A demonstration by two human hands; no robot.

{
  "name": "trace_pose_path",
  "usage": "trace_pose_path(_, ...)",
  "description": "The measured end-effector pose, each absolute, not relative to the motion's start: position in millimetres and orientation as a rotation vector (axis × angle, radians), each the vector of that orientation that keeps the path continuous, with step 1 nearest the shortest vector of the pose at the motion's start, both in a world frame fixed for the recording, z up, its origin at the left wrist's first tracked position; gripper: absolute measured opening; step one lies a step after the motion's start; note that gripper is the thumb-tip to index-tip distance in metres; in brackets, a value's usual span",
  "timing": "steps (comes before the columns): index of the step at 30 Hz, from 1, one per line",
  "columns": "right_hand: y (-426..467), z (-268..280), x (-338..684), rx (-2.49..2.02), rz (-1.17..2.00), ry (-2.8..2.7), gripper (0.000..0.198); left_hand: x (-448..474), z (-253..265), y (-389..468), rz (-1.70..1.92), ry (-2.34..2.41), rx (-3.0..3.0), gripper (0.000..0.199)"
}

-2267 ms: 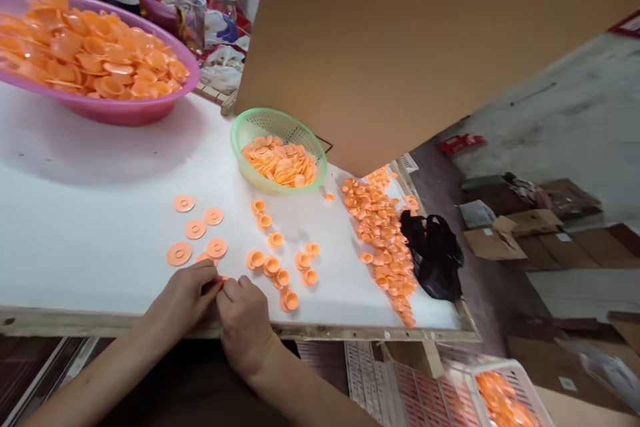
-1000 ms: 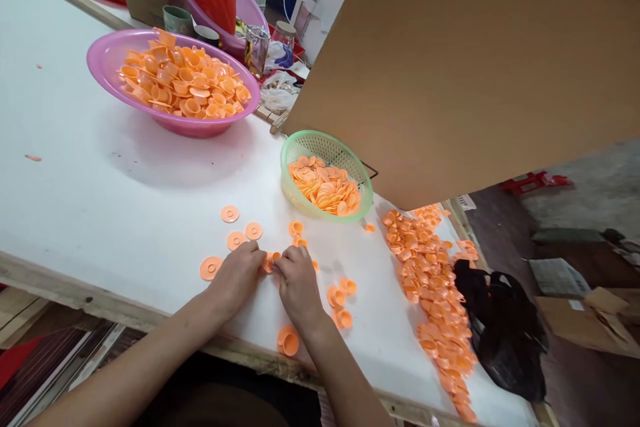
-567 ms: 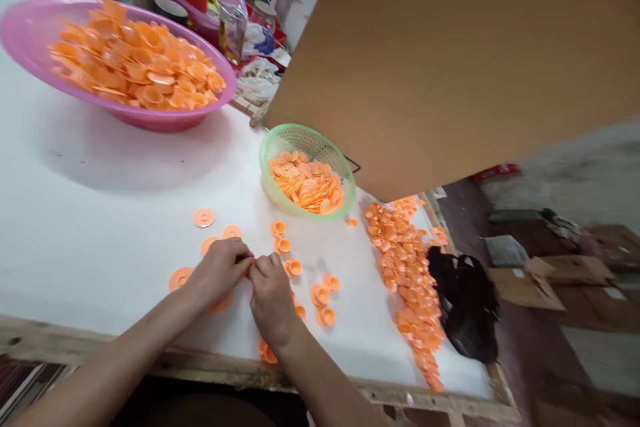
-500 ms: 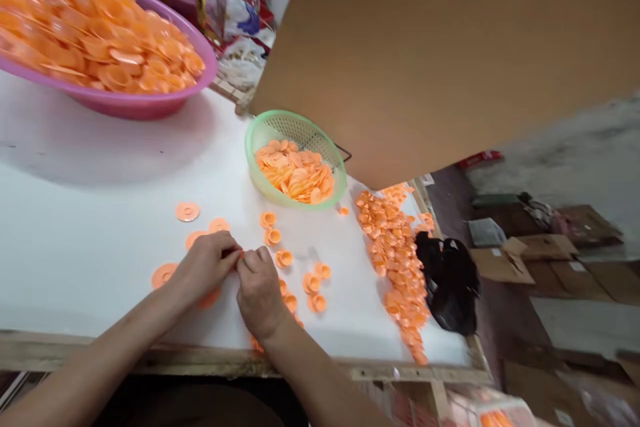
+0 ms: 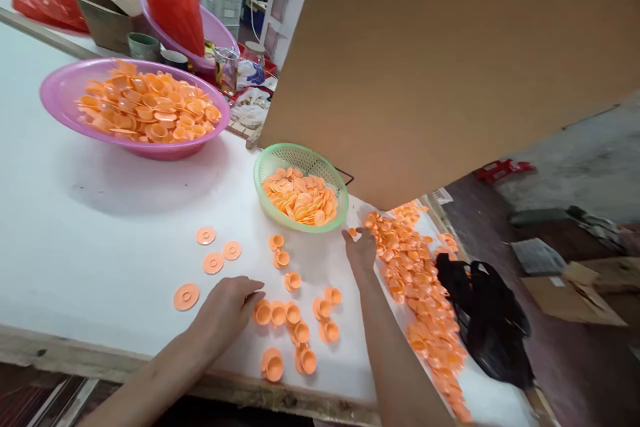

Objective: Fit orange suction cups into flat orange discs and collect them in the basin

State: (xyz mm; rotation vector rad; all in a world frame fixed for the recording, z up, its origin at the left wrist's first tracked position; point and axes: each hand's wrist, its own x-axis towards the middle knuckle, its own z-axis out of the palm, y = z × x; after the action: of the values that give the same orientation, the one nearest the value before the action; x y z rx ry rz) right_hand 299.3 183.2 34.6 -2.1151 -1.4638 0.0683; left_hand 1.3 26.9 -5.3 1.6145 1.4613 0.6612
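My left hand point(image 5: 231, 307) is low over the white table, thumb and forefinger slightly apart, just beside a small orange cup point(image 5: 262, 312) at the left end of a cluster. Nothing shows between those fingers. Farther out on the right, my right hand point(image 5: 362, 252) has thumb and fingers spread around a small orange piece point(image 5: 353, 233) lying near the green basket; whether they touch it I cannot tell. Flat orange discs point(image 5: 186, 296) with a ring in the middle lie left of my left hand. More little cups point(image 5: 293, 281) stand between the hands.
A green basket point(image 5: 260, 190) holds flat orange pieces. A pink basin point(image 5: 60, 97) is heaped with orange parts. Along the right edge runs a long pile of orange pieces point(image 5: 410, 280), with a black bag point(image 5: 493, 320) beside it. A large cardboard sheet point(image 5: 425, 67) blocks the far right.
My hands were together over the discs and have parted. The right one has reached forward and right to the loose orange piece; the left is beside the cups. The view has shifted.
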Motion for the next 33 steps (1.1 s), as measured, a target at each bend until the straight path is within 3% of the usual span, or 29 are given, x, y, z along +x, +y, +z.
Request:
trace_pose_path(3,206.6,30.9,317.2,-2.169,0.135,-1.463,0.015,-20.8,-13.1,41.7,0.761,1.695,1.680,0.026)
trace_pose_path(8,160.1,36.9,283.9,-2.101,0.255,-1.589,0.016,-51.0,-16.4,64.8,0.588,1.862,1.819,0.013)
trace_pose_path(13,81.6,29.8,180.6,-1.577,0.636,-1.952,0.013,-45.8,-22.8,57.1,0.587,1.711,1.811,0.016)
trace_pose_path(19,62.3,1.7,105.0,-1.345,0.413,-2.425,0.024,-40.1,-26.4,53.3,0.672,1.682,1.816,0.012)
trace_pose_path(27,56.5,-6.7,103.7,-1.227,0.201,-2.519,0.030,-52.2,-12.2,66.1,0.715,1.539,1.667,0.024)
trace_pose_path(33,56.6,-13.6,97.3,-1.217,0.109,-2.614,0.037,-48.9,-14.0,77.4,0.780,1.476,1.619,0.018)
